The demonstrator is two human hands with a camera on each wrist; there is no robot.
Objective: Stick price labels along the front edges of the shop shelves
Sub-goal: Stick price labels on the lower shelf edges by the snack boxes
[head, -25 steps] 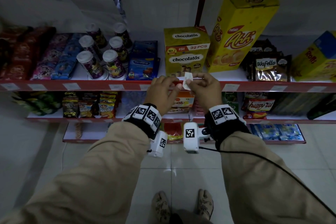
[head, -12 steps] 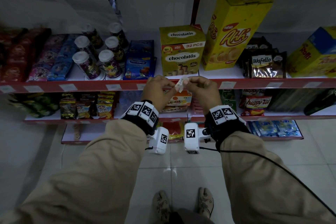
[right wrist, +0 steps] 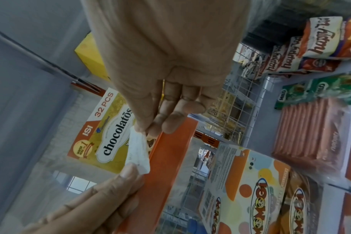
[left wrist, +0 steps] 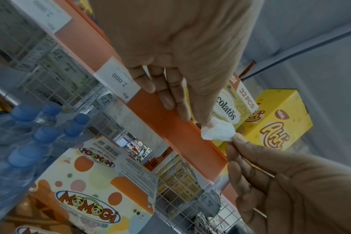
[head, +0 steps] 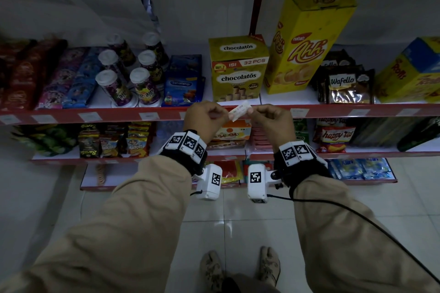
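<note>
— Dim little shop: white wall behind, tiled floor, red-edged shelves crammed with snacks. The top shelf's red front strip (head: 333, 110) runs straight across the middle of the head view, with several white tags (head: 148, 116) already stuck along it.

— And the new one?

— The price label (head: 238, 110) sits at centre frame, just in front of that strip, below the chocolatos box (head: 238, 68). Whether it touches the strip, I can't tell. The left hand (head: 204, 119) pinches its left end between thumb and fingertip, the right hand (head: 273, 121) pinches the right end, the other fingers curled loosely.

— Tricky to handle?

— I'd say it weighs next to nothing and is floppy. In the right wrist view the price label (right wrist: 138, 152) looks creased and bowed. If it's sticky-backed, it would cling to skin or fold on itself.

— So grip where?

— By the very ends, as now, kept taut, so the middle can meet the strip first.
</note>
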